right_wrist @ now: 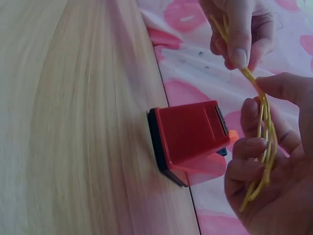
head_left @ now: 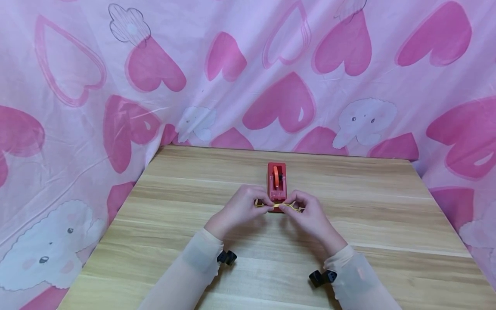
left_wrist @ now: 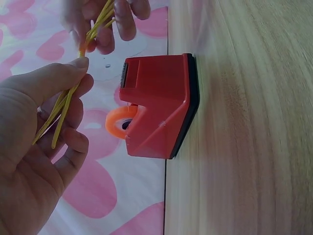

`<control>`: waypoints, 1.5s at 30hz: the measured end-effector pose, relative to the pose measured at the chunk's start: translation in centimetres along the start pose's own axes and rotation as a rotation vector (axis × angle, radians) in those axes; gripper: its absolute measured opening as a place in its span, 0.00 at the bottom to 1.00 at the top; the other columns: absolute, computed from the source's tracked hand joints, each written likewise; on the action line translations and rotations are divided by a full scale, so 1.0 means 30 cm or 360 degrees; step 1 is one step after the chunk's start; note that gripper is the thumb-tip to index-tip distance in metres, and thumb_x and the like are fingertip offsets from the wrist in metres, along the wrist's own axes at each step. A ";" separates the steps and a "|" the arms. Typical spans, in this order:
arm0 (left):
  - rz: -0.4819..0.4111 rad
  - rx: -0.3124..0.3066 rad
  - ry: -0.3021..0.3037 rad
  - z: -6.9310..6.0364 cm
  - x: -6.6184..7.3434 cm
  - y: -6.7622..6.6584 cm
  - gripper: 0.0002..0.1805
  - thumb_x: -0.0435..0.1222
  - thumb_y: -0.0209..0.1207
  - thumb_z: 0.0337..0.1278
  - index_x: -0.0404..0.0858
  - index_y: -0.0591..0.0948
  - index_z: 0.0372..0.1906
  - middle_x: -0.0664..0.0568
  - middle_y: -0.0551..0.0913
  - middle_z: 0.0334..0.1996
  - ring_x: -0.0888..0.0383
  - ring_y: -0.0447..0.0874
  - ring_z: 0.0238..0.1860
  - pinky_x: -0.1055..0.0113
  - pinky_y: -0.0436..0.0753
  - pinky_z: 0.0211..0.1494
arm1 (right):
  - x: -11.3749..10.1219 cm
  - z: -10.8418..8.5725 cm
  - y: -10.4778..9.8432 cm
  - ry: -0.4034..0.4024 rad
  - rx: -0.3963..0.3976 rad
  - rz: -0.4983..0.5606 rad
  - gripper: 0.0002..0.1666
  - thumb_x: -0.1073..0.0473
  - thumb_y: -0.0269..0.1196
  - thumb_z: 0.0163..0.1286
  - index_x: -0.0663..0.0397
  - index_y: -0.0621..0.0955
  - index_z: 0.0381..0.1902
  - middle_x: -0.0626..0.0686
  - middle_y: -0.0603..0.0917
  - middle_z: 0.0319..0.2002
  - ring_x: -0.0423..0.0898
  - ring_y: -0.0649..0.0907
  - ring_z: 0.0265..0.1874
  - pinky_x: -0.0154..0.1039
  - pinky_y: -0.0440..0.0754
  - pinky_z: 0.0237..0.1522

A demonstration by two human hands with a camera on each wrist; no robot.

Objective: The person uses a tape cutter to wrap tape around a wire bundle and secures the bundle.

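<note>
Both hands hold a small bundle of thin yellow cord (right_wrist: 266,132) just in front of a red tape dispenser (left_wrist: 161,93). My left hand (head_left: 242,206) pinches it between thumb and fingers, with loose ends lying along the fingers in the left wrist view. Close beside it, my right hand (head_left: 310,213) also pinches the bundle, and looped strands hang over its curled fingers. An orange tint shows on the cord between the two thumbs; whether it is tape, I cannot tell. An orange tape roll (left_wrist: 115,122) sits in the dispenser, whose toothed cutter faces the hands.
The dispenser stands on a wood-grain table (head_left: 174,215). A pink curtain (head_left: 232,103) with hearts and white animals hangs behind the table and along its sides. Black wrist cameras are strapped over both pale sleeves (head_left: 193,267).
</note>
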State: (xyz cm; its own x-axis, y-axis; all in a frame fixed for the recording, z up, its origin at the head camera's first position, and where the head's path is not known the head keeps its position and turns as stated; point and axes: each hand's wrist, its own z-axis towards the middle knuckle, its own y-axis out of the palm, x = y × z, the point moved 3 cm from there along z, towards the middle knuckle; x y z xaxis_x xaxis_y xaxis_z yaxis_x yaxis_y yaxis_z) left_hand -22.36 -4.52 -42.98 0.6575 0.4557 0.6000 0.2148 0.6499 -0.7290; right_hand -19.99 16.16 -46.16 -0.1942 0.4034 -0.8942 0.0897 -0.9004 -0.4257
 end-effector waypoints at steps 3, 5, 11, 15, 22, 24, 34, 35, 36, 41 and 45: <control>-0.0007 0.0007 -0.0040 0.000 -0.006 -0.002 0.03 0.35 0.72 0.61 0.44 0.92 0.38 0.58 0.90 0.36 0.65 0.80 0.35 0.72 0.80 0.39 | 0.008 0.000 -0.001 -0.0007 -0.0032 0.0001 0.06 0.51 0.70 0.70 0.43 0.85 0.40 0.47 0.87 0.37 0.47 0.79 0.35 0.36 0.76 0.36; -0.0003 0.0018 -0.0076 -0.001 -0.011 -0.005 0.03 0.35 0.71 0.62 0.44 0.92 0.39 0.58 0.89 0.37 0.65 0.82 0.37 0.72 0.81 0.42 | 0.015 -0.003 -0.005 -0.0028 -0.0049 -0.0018 0.09 0.49 0.70 0.70 0.40 0.87 0.46 0.45 0.88 0.40 0.47 0.80 0.35 0.37 0.77 0.37; -0.0035 0.0056 -0.0108 -0.005 -0.026 -0.017 0.05 0.33 0.71 0.62 0.43 0.91 0.41 0.57 0.89 0.38 0.66 0.84 0.38 0.71 0.84 0.45 | 0.014 -0.012 -0.014 -0.0227 -0.0132 -0.0050 0.19 0.55 0.68 0.73 0.37 0.84 0.61 0.41 0.86 0.56 0.46 0.84 0.42 0.37 0.82 0.40; -0.0071 0.0067 -0.0093 -0.005 -0.032 -0.022 0.05 0.34 0.71 0.62 0.43 0.91 0.41 0.58 0.89 0.38 0.67 0.84 0.38 0.72 0.84 0.45 | 0.004 -0.013 -0.017 -0.0426 -0.0155 -0.0124 0.20 0.62 0.65 0.74 0.35 0.85 0.60 0.42 0.85 0.58 0.43 0.83 0.54 0.37 0.84 0.46; -0.0051 0.0051 -0.0069 -0.009 -0.029 -0.026 0.05 0.35 0.70 0.63 0.43 0.91 0.42 0.58 0.89 0.39 0.66 0.85 0.40 0.72 0.84 0.47 | -0.009 -0.014 -0.013 -0.0541 -0.0146 -0.0209 0.20 0.63 0.64 0.75 0.35 0.86 0.59 0.42 0.85 0.54 0.39 0.83 0.48 0.36 0.84 0.37; -0.0034 0.0046 -0.0077 -0.011 -0.028 -0.027 0.04 0.35 0.70 0.63 0.44 0.91 0.41 0.58 0.89 0.39 0.66 0.84 0.40 0.72 0.84 0.46 | -0.010 -0.014 -0.012 -0.0547 -0.0138 -0.0217 0.20 0.63 0.65 0.75 0.35 0.86 0.58 0.41 0.86 0.52 0.39 0.83 0.47 0.36 0.84 0.37; 0.0017 0.0062 -0.0029 -0.017 -0.028 -0.022 0.04 0.34 0.71 0.61 0.43 0.92 0.39 0.58 0.88 0.35 0.66 0.82 0.35 0.74 0.82 0.40 | -0.007 -0.017 -0.007 -0.0448 -0.0144 -0.0286 0.19 0.60 0.66 0.74 0.36 0.86 0.58 0.43 0.88 0.53 0.41 0.85 0.46 0.38 0.86 0.41; 0.0020 0.0062 -0.0027 -0.018 -0.029 -0.022 0.04 0.34 0.71 0.61 0.43 0.92 0.39 0.58 0.88 0.35 0.66 0.82 0.35 0.74 0.82 0.40 | -0.006 -0.018 -0.008 -0.0423 -0.0147 -0.0300 0.18 0.59 0.66 0.74 0.36 0.86 0.58 0.43 0.88 0.54 0.41 0.85 0.47 0.38 0.86 0.40; 0.0018 0.0058 -0.0028 -0.018 -0.030 -0.021 0.04 0.35 0.71 0.61 0.43 0.92 0.40 0.58 0.88 0.35 0.66 0.82 0.34 0.74 0.82 0.40 | -0.005 -0.018 -0.009 -0.0404 -0.0147 -0.0316 0.18 0.58 0.67 0.74 0.36 0.86 0.58 0.43 0.88 0.55 0.41 0.85 0.46 0.38 0.86 0.39; -0.0003 0.0012 -0.0076 -0.022 -0.037 -0.025 0.07 0.35 0.73 0.57 0.44 0.92 0.41 0.59 0.89 0.38 0.67 0.85 0.39 0.74 0.85 0.46 | -0.003 -0.020 -0.019 -0.0400 -0.0143 -0.0381 0.19 0.57 0.69 0.72 0.41 0.86 0.60 0.47 0.89 0.55 0.40 0.85 0.37 0.34 0.84 0.33; 0.0022 -0.0049 -0.0097 -0.025 -0.043 -0.026 0.07 0.36 0.73 0.58 0.44 0.92 0.41 0.60 0.90 0.39 0.67 0.86 0.41 0.73 0.85 0.51 | -0.004 -0.025 -0.023 -0.0443 -0.0154 -0.0414 0.17 0.59 0.69 0.71 0.43 0.88 0.56 0.49 0.91 0.50 0.37 0.79 0.26 0.32 0.80 0.26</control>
State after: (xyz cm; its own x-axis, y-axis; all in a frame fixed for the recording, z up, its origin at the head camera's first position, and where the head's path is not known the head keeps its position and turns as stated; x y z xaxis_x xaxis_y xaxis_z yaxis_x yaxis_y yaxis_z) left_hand -22.84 -6.09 -43.44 0.6154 0.5016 0.6081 0.2288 0.6246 -0.7467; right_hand -19.29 16.87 -45.85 -0.4788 0.5445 -0.6887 0.0918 -0.7491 -0.6561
